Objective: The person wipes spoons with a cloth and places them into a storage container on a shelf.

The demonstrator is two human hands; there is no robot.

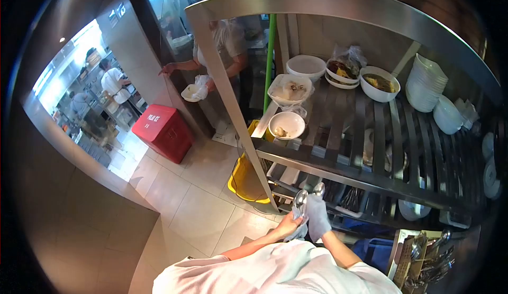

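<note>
Near the shelf's lower left corner, my left hand (292,225) is closed around a metal spoon (300,199), bowl end up. My right hand (318,220) is covered in a pale grey cloth or glove and is closed beside it. A second spoon (319,189) sticks up from the right hand. More grey cloth (297,233) hangs below the left hand. Whether the left hand holds more than one spoon is hidden. Both hands are in front of a lower tier with trays of cutlery (352,199).
A slatted metal shelf (338,159) carries white bowls (286,125), some with food scraps, and a bowl stack (426,82). At lower right stands a box of cutlery (423,262). A yellow bin (246,180) and red cooler (164,132) stand left. Another person (227,51) holds a bowl.
</note>
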